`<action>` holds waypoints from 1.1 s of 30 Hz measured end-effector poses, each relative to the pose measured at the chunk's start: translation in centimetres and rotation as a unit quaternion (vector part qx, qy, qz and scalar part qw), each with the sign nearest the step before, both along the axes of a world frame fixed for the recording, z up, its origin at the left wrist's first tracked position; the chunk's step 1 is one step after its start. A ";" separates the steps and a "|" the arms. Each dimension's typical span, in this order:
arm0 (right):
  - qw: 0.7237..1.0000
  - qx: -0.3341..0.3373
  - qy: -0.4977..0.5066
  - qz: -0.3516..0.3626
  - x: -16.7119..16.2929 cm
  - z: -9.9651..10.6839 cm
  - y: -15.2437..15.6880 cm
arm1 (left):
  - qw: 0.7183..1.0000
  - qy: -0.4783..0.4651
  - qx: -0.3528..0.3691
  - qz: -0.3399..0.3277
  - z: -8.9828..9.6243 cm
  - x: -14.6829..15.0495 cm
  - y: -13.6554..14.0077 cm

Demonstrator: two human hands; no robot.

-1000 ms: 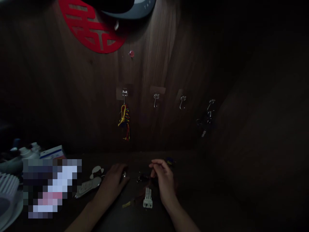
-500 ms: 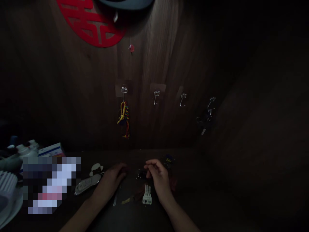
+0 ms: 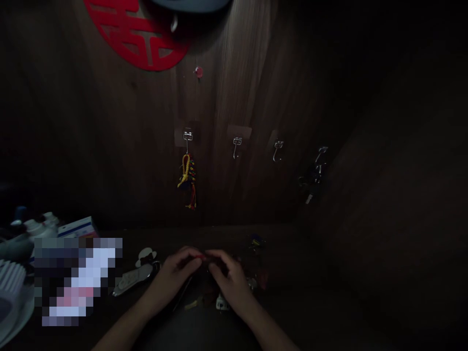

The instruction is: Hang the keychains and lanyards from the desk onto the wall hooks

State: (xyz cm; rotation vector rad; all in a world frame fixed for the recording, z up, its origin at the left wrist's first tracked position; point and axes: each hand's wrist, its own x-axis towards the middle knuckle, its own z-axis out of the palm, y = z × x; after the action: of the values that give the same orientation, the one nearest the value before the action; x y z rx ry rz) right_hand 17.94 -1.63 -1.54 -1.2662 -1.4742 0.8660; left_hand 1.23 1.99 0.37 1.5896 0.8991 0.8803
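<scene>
My left hand [image 3: 179,270] is closed in a pinch on a small red piece [image 3: 199,257], mostly covered by the fingers. Opposite it, my right hand [image 3: 230,278] bends its thumb and fingers together close to the red piece's right end; whatever these fingers hold is too dark to make out. Beneath the right hand lies a pale pronged piece [image 3: 222,303], its prongs hidden by the hand. A small yellowish strip [image 3: 191,304] lies left of that. Below the left hand is a thin dark strip [image 3: 182,294].
A long grey handheld object [image 3: 133,279] and a white rounded shape [image 3: 146,257] lie left. Dark red material [image 3: 262,279] and a small multicoloured bundle [image 3: 257,241] lie right. On the wooden wall, one hook [image 3: 187,136] carries a colourful cord [image 3: 187,178]; keys [image 3: 316,175] hang farther right.
My hands have come together, the right moving left and slightly down over the pronged piece. A red piece now shows between the fingertips.
</scene>
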 end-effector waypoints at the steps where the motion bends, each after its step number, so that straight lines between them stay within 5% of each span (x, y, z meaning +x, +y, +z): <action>1: 1.000 0.003 -0.011 0.006 -0.1 0.2 -0.1 | 1.000 0.003 0.025 -0.008 0.1 0.0 -0.1; 9: 0.998 0.042 0.007 0.046 -0.1 0.3 -0.1 | 0.998 0.023 0.059 -0.008 -0.4 -0.1 0.0; 14: 0.992 0.013 0.107 0.060 0.2 0.7 -0.2 | 0.999 0.054 0.002 -0.001 -0.3 0.1 0.2; 18: 0.979 -0.029 0.196 0.038 0.4 1.0 -0.1 | 0.996 0.055 -0.034 -0.062 -0.7 0.7 -0.5; 27: 0.903 -0.068 0.423 -0.033 1.0 0.2 1.0 | 0.977 -0.022 -0.139 -0.157 -0.6 1.2 -1.6; 33: 0.880 -0.079 0.467 0.005 1.2 0.5 0.9 | 0.956 -0.098 -0.227 -0.157 -0.8 0.9 -1.3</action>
State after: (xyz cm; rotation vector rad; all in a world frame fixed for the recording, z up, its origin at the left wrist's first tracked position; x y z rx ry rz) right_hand 19.12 -0.69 -1.01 -0.7383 -0.6331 1.3689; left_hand 2.17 0.70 -0.41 1.1774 0.6268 0.5447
